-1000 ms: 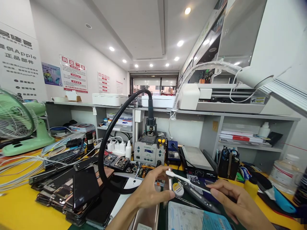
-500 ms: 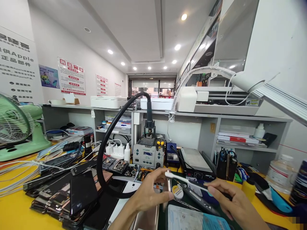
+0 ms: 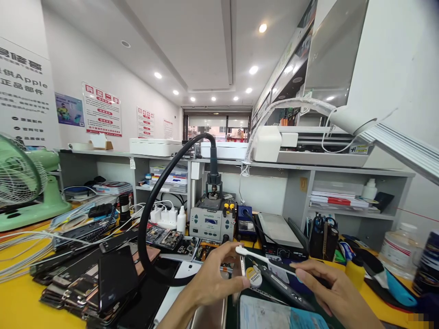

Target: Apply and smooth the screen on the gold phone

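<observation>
Nearest us, our left hand (image 3: 213,279) is closed on a thin silver strip (image 3: 242,266), likely a phone's side frame, standing on edge with its lower part hidden behind the fingers. We judge it light, stiff and easily scratched, slick at the metal, so it's best pinched by its long edges. Our right hand (image 3: 331,287) is closed on the far end of a white toothbrush-like brush (image 3: 265,257), whose head sits just beside the top of the strip. The slim plastic handle should weigh little and flex slightly; the end grip suits it. Below lie a printed card (image 3: 274,317), a dark long-handled tool (image 3: 284,289) and a small roll with a yellow label (image 3: 254,276). To our left, a stack of phones (image 3: 72,278) fills the yellow bench (image 3: 20,310). Beyond stands a hot-air station (image 3: 212,224) with its black hose (image 3: 151,228).
</observation>
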Demonstrator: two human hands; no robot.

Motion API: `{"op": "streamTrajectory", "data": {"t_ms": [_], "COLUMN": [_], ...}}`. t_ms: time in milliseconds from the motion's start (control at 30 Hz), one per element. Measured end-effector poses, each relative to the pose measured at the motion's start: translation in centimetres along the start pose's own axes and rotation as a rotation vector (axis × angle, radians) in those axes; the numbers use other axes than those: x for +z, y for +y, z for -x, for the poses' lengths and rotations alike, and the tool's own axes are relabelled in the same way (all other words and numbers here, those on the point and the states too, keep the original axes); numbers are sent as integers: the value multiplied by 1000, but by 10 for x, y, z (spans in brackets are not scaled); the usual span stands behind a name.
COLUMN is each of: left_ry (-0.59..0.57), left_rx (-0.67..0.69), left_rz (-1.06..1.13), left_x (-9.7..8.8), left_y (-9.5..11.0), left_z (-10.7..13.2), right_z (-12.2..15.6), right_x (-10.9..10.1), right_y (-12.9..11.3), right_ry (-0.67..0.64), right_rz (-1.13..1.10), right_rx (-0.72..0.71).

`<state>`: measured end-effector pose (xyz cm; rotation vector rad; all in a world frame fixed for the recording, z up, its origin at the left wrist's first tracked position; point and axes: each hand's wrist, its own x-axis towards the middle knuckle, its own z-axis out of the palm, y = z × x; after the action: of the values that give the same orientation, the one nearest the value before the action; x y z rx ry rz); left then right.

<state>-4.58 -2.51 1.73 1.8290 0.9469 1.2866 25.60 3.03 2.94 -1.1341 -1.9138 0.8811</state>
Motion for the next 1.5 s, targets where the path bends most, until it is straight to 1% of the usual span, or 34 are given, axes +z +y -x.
{"op": "streamTrajectory", "data": {"t_ms": [100, 167, 267, 300, 467, 567, 633, 767, 833, 900, 967, 1000, 1100, 1167, 1200, 1267, 1367, 1433, 1500], "left_ry": [-9, -14, -13, -10, -15, -6, -3, -19, -19, -14, -12, -10, -10, -17, -22, -27, -34, -50, -53], "left_rx": [-7, -4, 1, 2, 12, 8, 4, 7, 4, 2, -2, -6, -27, -34, -36, -44, -51, -49, -72], "left_rz": [-6, -10, -17, -19, -13, -9, -5, -4, -12, -26, -42, -51, -74, -84, -87, -97, -124, -162, -210], "left_x": [0, 0, 0, 0, -1, -1, 0, 0, 0, 0, 0, -1, -1, -1, -1, -1, 0, 2, 4], "left_y": [2, 2, 1, 1, 0, -2, -2, 0, 1, 0, -2, -3, -6, -8, -8, -6, 4, 11, 17], "left_z": [-1, 0, 1, 1, 1, 0, 0, 0, 0, 0, 0, 0, 0, 1, 2, 3, 3, 3, 3], "right_z": [-1, -1, -1, -1, -3, -5, -5, -3, -3, -4, -5, -5, -2, 0, 0, 1, 0, 0, 1], "right_x": [-6, -9, -8, -8, -7, -6, -7, -9, -8, -6, -5, -6, -10, -13, -14, -14, -12, -12, -14], "right_y": [4, 4, 0, -2, -4, -3, -3, -5, -5, -3, -1, 0, -1, -5, -8, -14, -18, -16, -12], "right_ry": [-98, -80, 23, 34, -55, -12, -16, -112, -78, 18, 76, 61, -82, -116, -98, -17, 88, 108, 62], "right_rz": [-14, -2, 48, 60, 120, 176, 177, 169, 190, 201, 189, 178, 144, 141, 145, 160, 172, 161, 113], "right_rx": [21, 25, 6, -2, 29, 50, 47, 36, 21, -5, -7, 5, 41, 32, 14, -27, -45, -25, -3]}}
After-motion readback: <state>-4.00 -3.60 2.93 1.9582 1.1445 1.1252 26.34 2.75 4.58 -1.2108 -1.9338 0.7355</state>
